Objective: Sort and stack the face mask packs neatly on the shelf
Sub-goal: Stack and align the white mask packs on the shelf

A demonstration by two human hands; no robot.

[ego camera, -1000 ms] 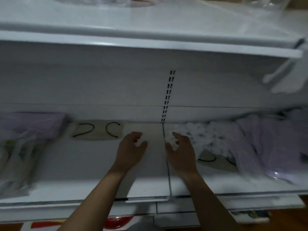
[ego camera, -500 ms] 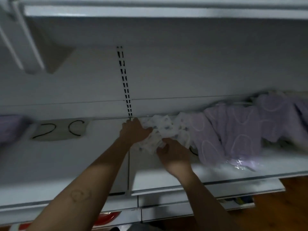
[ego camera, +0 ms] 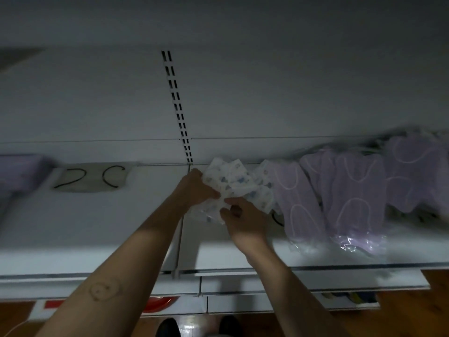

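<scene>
My left grip (ego camera: 197, 190) and right grip (ego camera: 243, 221) both pinch the white packs (ego camera: 233, 180). These printed packs fan out between the two grips and just past my fingertips, lying on the shelf (ego camera: 97, 227). Right of my right grip, touching the white ones, purple packs (ego camera: 352, 198) overlap back toward the wall. Their clear wrapping reaches close to the shelf's front edge. Left of my left grip, open shelf surface runs to a paper label (ego camera: 91, 177) marked 2C, with a blurred purple stack (ego camera: 17, 173) beyond it. A slotted upright (ego camera: 178, 110) rises in the back wall just above my left grip. Wooden floor (ego camera: 432, 312) shows below the shelf.
</scene>
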